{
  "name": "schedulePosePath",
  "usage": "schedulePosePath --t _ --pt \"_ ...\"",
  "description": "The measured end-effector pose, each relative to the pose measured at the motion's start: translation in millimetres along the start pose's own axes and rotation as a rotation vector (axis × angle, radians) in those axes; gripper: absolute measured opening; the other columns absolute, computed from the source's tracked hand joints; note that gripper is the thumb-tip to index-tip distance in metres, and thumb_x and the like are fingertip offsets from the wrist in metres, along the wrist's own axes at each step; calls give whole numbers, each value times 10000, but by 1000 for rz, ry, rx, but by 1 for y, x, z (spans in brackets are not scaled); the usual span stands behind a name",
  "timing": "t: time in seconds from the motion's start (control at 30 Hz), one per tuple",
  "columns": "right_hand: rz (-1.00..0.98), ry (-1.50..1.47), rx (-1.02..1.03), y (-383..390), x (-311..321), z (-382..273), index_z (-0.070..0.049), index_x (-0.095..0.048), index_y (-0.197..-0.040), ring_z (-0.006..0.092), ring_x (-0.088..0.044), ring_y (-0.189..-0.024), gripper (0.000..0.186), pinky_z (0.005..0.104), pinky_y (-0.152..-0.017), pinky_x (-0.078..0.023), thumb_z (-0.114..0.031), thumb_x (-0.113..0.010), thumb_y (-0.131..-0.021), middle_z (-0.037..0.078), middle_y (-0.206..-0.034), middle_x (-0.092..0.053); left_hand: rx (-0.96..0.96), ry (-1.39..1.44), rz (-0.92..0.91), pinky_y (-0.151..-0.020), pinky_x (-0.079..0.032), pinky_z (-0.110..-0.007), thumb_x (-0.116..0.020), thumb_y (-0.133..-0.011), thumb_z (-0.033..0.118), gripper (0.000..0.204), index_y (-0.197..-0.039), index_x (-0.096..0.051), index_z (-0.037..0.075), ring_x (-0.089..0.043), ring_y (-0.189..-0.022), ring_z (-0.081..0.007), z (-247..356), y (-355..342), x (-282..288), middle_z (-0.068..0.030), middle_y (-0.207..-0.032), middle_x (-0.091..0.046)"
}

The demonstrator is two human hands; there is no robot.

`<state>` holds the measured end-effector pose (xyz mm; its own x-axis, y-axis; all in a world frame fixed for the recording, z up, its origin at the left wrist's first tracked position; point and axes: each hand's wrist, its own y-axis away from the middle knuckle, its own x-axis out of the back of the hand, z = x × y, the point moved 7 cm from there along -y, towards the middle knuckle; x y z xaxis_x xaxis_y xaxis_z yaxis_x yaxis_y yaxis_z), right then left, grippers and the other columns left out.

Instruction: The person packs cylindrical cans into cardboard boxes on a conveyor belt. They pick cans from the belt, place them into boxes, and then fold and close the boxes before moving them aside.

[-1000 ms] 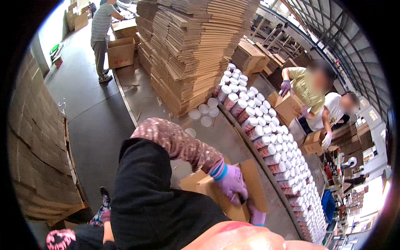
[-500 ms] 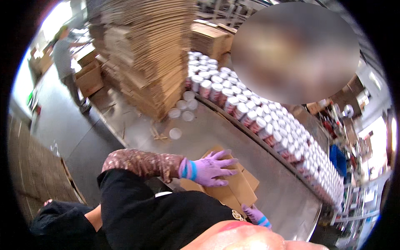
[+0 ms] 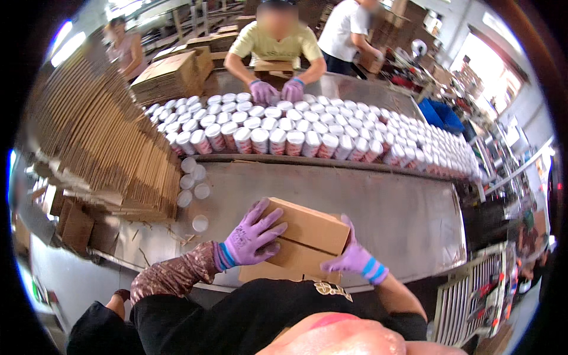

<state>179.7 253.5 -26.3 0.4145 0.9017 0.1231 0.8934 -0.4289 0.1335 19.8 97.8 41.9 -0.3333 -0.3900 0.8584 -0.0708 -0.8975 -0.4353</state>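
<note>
A brown cardboard box is in front of me, close to my body, tilted, with a seam across it and a lower panel or flap facing me. My left hand, in a purple glove with a blue cuff, holds its left side, fingers slightly apart against the cardboard. My right hand, gloved alike, grips the right end, thumb on the near face and fingers behind the edge. Beneath the box, another brown cardboard piece shows partly; I cannot tell whether it is joined to the box.
The metal table extends around the box. Beyond it stand rows of white-lidded cans. A tall stack of flattened cartons rises at left, beside loose clear round lids. Across the cans, a co-worker's gloved hands touch the tops. A blue bin stands at right.
My view has swung to the right and levelled. The cardboard, lying flatter under my spread left hand before, now shows as a box shape with both hands gripping its sides.
</note>
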Motion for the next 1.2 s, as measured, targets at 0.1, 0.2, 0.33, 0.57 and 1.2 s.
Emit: schedulePosePath --t 0.1,0.2,0.33,0.57,1.2 --pt "-52 34 -97 -13 1 -13 -81 -21 -1374 145 -334 -1162 1204 313 -989 -290 -147 -856 -509 75 -1262 -371 -35 -28 23 -968 -270 -559 -593 -759 211 367 -1093 -525 75 -309 -1196 -449 3 4 2 -149 -1235 -432" --pt "-83 -56 -185 -22 5 -20 -83 -151 -1322 196 -378 -1122 1118 326 -953 -357 -184 -867 -469 111 -1204 -391 -29 -26 46 -976 -264 -560 -611 -725 149 363 -1068 -542 50 -306 -1206 -447 3 -3 4 -169 -1207 -459" --pt "120 329 225 -11 25 -33 -91 -289 -1260 292 -362 -1175 1026 390 -982 -329 -171 -861 -413 180 -1253 -351 -21 195 139 -931 -352 -470 -591 -743 193 460 -1141 -482 -9 -440 -1094 -400 6 -26 51 -204 -1172 -465" --pt "111 167 475 35 -33 137 -91 -263 -1316 340 -255 -1270 771 433 -1029 -246 -174 -709 -693 210 -1389 -190 512 910 -337 -867 -412 -370 -642 -750 384 559 -1143 -491 17 -524 -1020 -284 -125 -64 -82 -148 -1090 -562" --pt "179 1498 479 -345 37 -31 -190 -283 -1346 407 -194 -1265 914 545 -1017 -181 -568 -652 -601 151 -1395 -216 -37 550 -587 -820 -430 -393 -561 -753 298 428 -1089 -505 40 -556 -915 -295 -129 -151 -93 -180 -1015 -556"
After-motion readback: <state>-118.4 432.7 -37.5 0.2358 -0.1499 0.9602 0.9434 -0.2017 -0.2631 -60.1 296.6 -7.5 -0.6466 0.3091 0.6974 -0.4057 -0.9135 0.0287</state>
